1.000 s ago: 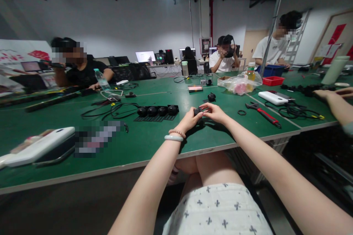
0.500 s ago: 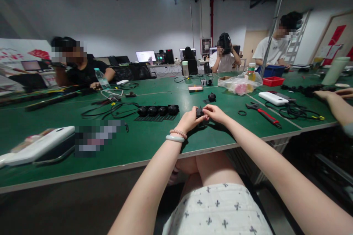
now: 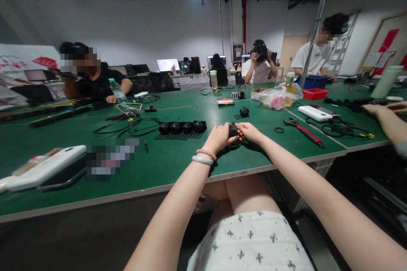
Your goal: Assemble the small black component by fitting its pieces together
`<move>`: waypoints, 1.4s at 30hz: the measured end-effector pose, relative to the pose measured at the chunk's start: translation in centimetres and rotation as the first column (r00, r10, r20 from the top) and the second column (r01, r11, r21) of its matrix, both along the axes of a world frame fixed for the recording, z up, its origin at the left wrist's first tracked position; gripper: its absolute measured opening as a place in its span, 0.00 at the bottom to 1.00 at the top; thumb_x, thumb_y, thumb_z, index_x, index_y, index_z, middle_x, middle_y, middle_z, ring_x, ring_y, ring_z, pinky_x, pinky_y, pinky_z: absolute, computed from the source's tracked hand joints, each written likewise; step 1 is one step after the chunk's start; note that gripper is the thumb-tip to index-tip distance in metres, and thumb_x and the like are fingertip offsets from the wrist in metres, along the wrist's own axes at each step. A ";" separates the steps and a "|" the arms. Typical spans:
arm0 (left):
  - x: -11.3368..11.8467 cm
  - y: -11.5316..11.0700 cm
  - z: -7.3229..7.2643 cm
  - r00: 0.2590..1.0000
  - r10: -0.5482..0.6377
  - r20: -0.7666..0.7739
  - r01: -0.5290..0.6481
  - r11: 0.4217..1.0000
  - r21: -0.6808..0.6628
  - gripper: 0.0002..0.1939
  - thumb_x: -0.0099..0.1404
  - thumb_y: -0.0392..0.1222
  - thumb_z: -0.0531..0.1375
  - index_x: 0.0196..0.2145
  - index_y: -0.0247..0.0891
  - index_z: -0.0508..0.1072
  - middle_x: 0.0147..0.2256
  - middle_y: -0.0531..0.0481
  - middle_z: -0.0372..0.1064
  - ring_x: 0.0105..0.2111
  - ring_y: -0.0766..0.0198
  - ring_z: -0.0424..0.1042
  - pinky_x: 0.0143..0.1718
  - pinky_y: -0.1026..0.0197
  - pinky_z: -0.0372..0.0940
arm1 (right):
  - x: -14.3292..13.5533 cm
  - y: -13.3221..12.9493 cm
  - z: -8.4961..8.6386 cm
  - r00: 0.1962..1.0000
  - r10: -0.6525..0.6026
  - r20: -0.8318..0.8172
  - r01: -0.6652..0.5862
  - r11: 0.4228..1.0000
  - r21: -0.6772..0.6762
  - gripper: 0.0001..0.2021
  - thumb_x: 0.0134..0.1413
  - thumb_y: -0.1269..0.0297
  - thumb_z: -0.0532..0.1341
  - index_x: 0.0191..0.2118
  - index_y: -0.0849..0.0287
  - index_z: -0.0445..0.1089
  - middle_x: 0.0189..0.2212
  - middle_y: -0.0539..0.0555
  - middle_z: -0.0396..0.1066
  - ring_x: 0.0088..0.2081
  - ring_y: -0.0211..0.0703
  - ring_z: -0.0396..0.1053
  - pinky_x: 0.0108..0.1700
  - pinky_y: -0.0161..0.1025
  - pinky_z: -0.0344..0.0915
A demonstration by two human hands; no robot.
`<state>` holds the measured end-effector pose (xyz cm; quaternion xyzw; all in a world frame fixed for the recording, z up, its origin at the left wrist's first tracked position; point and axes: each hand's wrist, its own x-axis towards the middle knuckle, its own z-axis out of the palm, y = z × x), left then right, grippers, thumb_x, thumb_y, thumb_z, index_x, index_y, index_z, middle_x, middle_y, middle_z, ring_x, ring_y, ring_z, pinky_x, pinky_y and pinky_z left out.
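Near the front edge of the green table (image 3: 178,161), my left hand (image 3: 220,137) is closed around a small black part (image 3: 233,130). The fingertips of my right hand (image 3: 249,132) pinch the right side of that same part, so both hands meet on it. A row of several black round-topped pieces (image 3: 182,128) lies left of my hands. One more black round piece (image 3: 244,112) sits just beyond them. To the right lie a black ring (image 3: 279,130) and a wrench with red handles (image 3: 305,132).
White device (image 3: 314,113) and coiled black cables (image 3: 343,128) lie at right; a plastic bag (image 3: 276,96) and red tray (image 3: 314,94) stand behind. At left are a white power bank (image 3: 51,167) and a bottle (image 3: 117,91). Other people sit around; a person's forearm (image 3: 386,120) rests at right.
The small black part has turned and shifted slightly right between my hands, and my left fingers have moved over it. Across the table, the person at left has raised a dark object.
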<state>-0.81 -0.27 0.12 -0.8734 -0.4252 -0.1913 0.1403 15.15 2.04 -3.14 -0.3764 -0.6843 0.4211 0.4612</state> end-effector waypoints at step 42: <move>0.3 -0.2 0.4 0.958 0.003 0.287 0.026 0.995 -0.100 0.30 0.55 0.59 0.50 0.47 0.32 0.56 0.35 0.42 0.67 0.35 0.56 0.68 0.33 0.60 0.59 | 0.5 -0.8 2.0 0.983 -0.074 -0.169 0.043 0.982 -0.183 0.15 0.53 0.55 0.49 0.31 0.62 0.63 0.19 0.50 0.65 0.17 0.32 0.62 0.19 0.31 0.60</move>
